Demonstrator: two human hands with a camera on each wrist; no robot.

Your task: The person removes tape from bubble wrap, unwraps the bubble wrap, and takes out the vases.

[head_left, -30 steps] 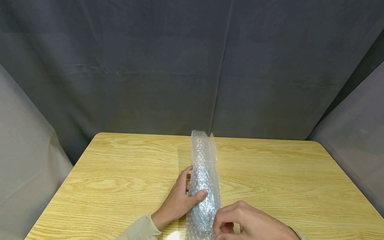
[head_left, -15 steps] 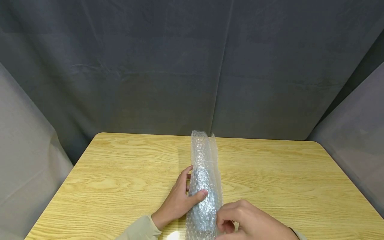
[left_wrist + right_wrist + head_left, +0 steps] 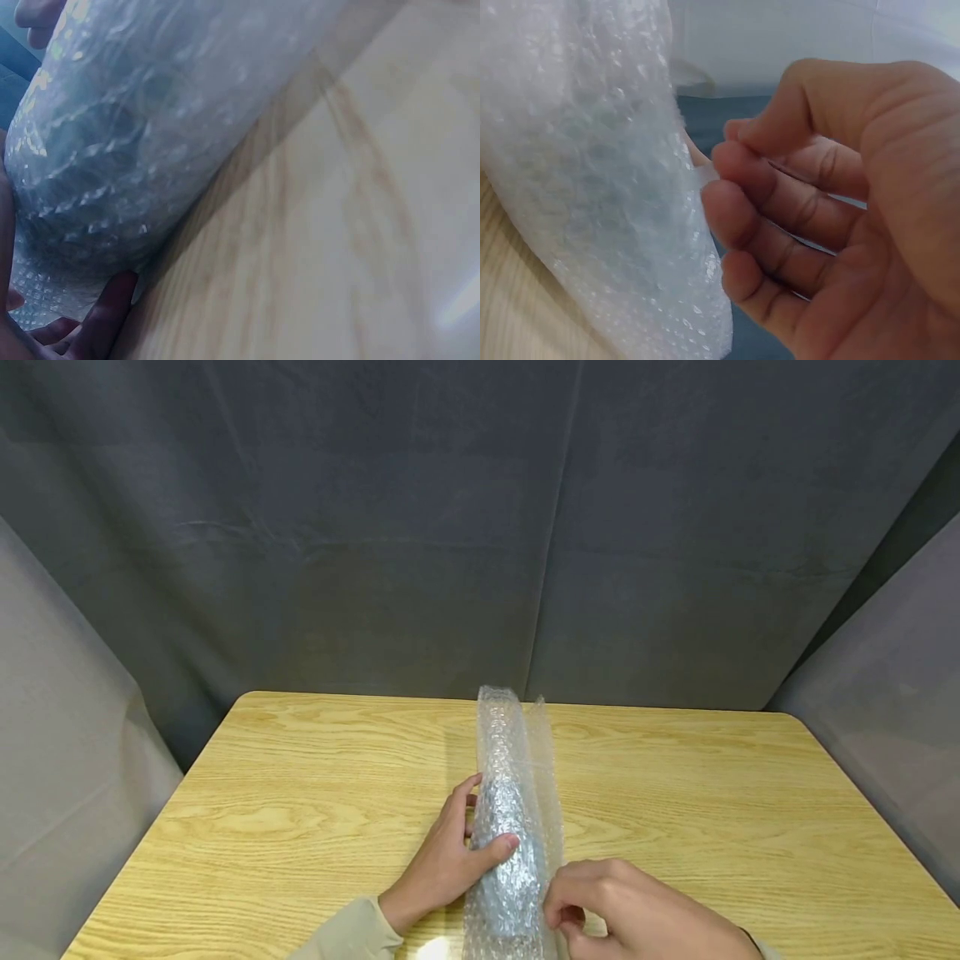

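Observation:
A long bundle of clear bubble wrap lies lengthwise on the table, around a bluish-grey object whose kind I cannot tell. My left hand grips it from the left, thumb across the top and fingers along the side. In the left wrist view the bubble wrap bulges roundly over the wood. At the bundle's right side, my right hand pinches the wrap's loose edge. In the right wrist view a small translucent tab shows between the bubble wrap and the curled fingers of that hand.
The wooden table has rounded far corners. A dark grey curtain hangs behind it, and lighter grey panels stand at both sides. The bundle's far end reaches the table's back edge.
My right hand has moved slightly to the right, and the wrap's loose flap has come away from the bundle with it. The left hand has stayed in place.

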